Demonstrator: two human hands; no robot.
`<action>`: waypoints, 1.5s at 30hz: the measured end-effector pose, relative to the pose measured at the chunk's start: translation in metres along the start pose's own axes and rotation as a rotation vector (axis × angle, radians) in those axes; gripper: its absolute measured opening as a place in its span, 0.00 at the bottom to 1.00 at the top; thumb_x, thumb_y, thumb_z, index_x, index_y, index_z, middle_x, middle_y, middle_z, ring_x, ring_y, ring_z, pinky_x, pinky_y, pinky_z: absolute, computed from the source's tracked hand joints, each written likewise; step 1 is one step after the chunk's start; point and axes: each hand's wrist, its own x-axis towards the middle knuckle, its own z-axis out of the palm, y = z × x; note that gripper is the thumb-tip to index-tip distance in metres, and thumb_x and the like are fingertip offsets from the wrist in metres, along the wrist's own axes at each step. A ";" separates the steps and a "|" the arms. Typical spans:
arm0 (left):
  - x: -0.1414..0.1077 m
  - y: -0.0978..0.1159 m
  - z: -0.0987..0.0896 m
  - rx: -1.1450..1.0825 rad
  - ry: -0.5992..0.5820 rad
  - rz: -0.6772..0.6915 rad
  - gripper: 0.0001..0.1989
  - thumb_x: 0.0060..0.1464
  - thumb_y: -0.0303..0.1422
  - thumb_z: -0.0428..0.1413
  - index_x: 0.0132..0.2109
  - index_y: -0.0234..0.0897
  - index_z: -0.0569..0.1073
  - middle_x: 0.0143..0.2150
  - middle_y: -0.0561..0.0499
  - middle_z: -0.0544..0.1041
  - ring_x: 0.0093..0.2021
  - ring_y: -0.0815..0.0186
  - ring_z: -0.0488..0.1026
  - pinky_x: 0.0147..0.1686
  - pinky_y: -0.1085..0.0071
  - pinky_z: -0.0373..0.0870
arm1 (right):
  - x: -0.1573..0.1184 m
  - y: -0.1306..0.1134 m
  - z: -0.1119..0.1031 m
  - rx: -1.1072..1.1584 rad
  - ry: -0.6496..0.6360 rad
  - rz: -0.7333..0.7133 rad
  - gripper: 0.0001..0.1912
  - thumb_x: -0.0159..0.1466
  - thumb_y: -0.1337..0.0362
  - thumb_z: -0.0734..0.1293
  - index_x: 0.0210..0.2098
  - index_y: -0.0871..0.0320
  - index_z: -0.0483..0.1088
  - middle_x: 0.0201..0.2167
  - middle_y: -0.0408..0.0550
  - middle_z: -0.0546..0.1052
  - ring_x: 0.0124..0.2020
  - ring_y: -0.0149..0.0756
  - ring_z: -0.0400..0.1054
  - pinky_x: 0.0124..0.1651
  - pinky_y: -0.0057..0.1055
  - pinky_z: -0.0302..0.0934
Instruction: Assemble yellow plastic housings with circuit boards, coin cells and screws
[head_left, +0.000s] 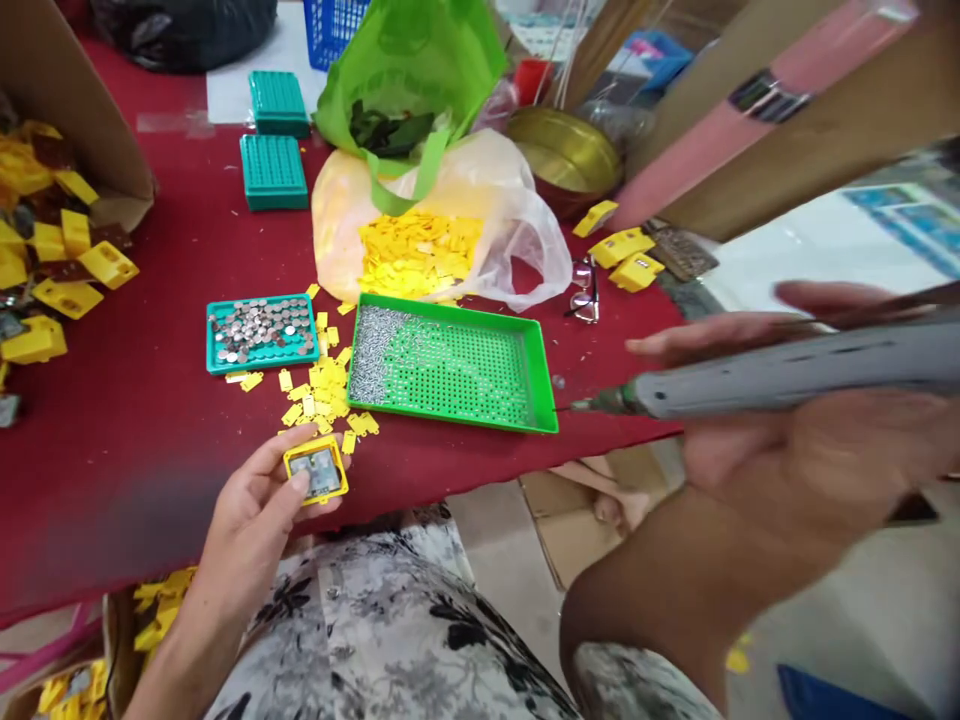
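My left hand [251, 505] grips a small open yellow plastic case [343, 470], thumb pressed on the grey part [322, 468] seated inside it. In my right hand [780, 440] lies a grey electric screwdriver [780, 372], held loosely with some fingers stretched along it. Its thin bit points left, close to the right end of a green perforated tray [480, 420] holding many small screws [371, 355]. Between my left hand and that tray, small flat yellow pieces [322, 385] are scattered. A teal tray [217, 357] of round metal discs [255, 325] sits to their left.
A white plastic bag [525, 190] full of yellow pieces [420, 250] stands behind the green tray, a green bag [420, 60] above it. Eyeglasses [585, 292] lie rightward. Cardboard [75, 90] and yellow cases [67, 295] flank the left. A pink post [690, 150] rises right.
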 end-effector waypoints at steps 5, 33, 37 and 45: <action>-0.001 0.004 0.007 0.022 0.062 0.001 0.23 0.48 0.36 0.67 0.52 0.40 0.76 0.46 0.45 0.82 0.44 0.60 0.80 0.37 0.73 0.79 | 0.019 0.015 0.029 0.350 -0.048 0.132 0.22 0.56 0.40 0.70 0.40 0.48 0.68 0.21 0.40 0.68 0.18 0.33 0.63 0.21 0.34 0.61; 0.003 0.008 0.006 0.055 0.046 -0.036 0.23 0.50 0.35 0.66 0.54 0.42 0.76 0.45 0.47 0.82 0.41 0.63 0.80 0.36 0.75 0.79 | -0.002 0.068 0.074 0.313 0.372 -0.003 0.13 0.61 0.47 0.68 0.36 0.49 0.69 0.17 0.35 0.64 0.13 0.30 0.57 0.16 0.30 0.53; 0.005 0.008 0.005 0.050 0.047 -0.029 0.21 0.50 0.34 0.66 0.52 0.43 0.77 0.44 0.48 0.83 0.39 0.64 0.80 0.35 0.77 0.79 | -0.001 0.068 0.075 0.376 0.402 -0.022 0.13 0.59 0.50 0.71 0.36 0.51 0.71 0.17 0.36 0.68 0.13 0.29 0.58 0.15 0.29 0.54; 0.006 0.009 0.005 0.034 0.054 -0.030 0.21 0.49 0.34 0.66 0.52 0.43 0.77 0.47 0.48 0.82 0.42 0.63 0.80 0.37 0.76 0.79 | -0.002 0.066 0.075 0.349 0.412 -0.020 0.13 0.60 0.49 0.70 0.37 0.49 0.69 0.17 0.35 0.67 0.13 0.30 0.59 0.15 0.29 0.55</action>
